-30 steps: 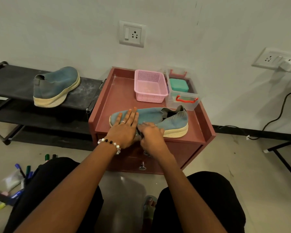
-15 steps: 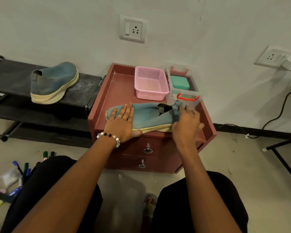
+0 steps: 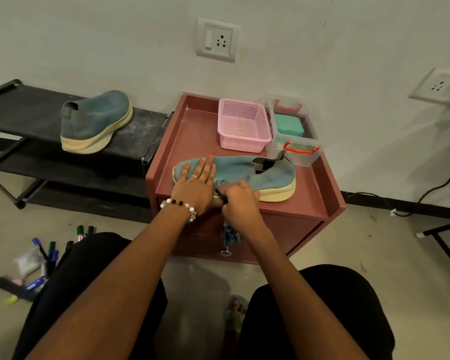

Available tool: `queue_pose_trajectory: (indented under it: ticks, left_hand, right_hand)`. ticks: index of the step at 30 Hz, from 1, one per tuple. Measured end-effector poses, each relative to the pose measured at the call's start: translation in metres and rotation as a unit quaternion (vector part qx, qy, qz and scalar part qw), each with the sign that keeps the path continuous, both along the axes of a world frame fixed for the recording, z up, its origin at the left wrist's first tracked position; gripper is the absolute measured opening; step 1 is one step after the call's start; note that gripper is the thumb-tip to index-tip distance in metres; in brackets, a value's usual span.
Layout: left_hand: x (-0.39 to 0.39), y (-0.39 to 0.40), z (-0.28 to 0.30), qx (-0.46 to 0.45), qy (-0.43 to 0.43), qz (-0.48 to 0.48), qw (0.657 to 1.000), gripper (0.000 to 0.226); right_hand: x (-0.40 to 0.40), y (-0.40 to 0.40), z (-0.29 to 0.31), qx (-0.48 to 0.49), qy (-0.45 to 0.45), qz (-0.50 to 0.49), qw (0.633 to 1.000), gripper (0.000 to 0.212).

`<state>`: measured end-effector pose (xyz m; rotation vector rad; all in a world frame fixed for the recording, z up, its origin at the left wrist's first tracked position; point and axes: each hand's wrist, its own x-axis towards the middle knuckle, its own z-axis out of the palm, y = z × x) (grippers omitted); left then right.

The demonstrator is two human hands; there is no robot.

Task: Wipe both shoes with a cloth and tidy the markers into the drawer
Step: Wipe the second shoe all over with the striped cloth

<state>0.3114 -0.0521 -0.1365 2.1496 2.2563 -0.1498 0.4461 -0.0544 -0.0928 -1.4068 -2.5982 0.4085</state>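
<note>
A blue knit shoe (image 3: 265,175) with a cream sole lies sideways on top of the maroon drawer cabinet (image 3: 309,203). My left hand (image 3: 195,183) presses flat on its toe end, fingers straight. My right hand (image 3: 240,202) grips a blue cloth (image 3: 230,236) against the shoe's near side; the cloth's tail hangs down over the drawer front. The second blue shoe (image 3: 94,123) stands on the black rack (image 3: 18,113) to the left. Several markers (image 3: 50,255) lie scattered on the floor at the lower left.
A pink basket (image 3: 242,126) and a clear box (image 3: 294,141) with a teal item stand at the back of the cabinet top. A drawer knob (image 3: 225,253) shows below the cloth. A cable (image 3: 447,183) and a metal frame (image 3: 442,237) lie to the right.
My right hand has swept with the cloth from the shoe's heel back to its middle near side. The shoe has settled flat on its sole again. My left hand stays on the toe.
</note>
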Motion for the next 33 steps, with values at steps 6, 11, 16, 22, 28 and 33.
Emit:
queue_pose_trajectory:
  ticks: [6, 11, 16, 22, 28, 33]
  left_hand:
    - [-0.001, 0.003, 0.000, -0.003, -0.019, 0.003, 1.000, 0.098]
    - [0.002, 0.002, 0.000, 0.002, -0.023, 0.007, 1.000, 0.099]
    - [0.001, -0.002, 0.003, 0.002, -0.004, 0.001, 1.000, 0.079]
    - [0.000, 0.001, -0.001, 0.006, -0.032, 0.004, 0.999, 0.099]
    - [0.002, 0.002, -0.001, 0.005, -0.028, 0.016, 0.999, 0.100]
    - [0.003, -0.002, 0.004, -0.004, -0.021, 0.007, 1.000, 0.098]
  right_hand:
    - [0.050, 0.039, 0.007, 0.046, -0.069, -0.097, 0.992, 0.047]
    - [0.018, 0.014, 0.002, 0.124, -0.137, -0.138, 0.973, 0.029]
    - [-0.012, -0.001, 0.006, -0.011, -0.020, -0.061, 0.998, 0.034]
    - [0.029, 0.024, 0.011, 0.071, -0.117, -0.122, 0.983, 0.035]
    - [0.009, 0.014, -0.001, 0.109, -0.131, -0.145, 0.975, 0.029]
    - [0.002, 0.018, -0.007, -0.023, 0.041, -0.092, 0.995, 0.039]
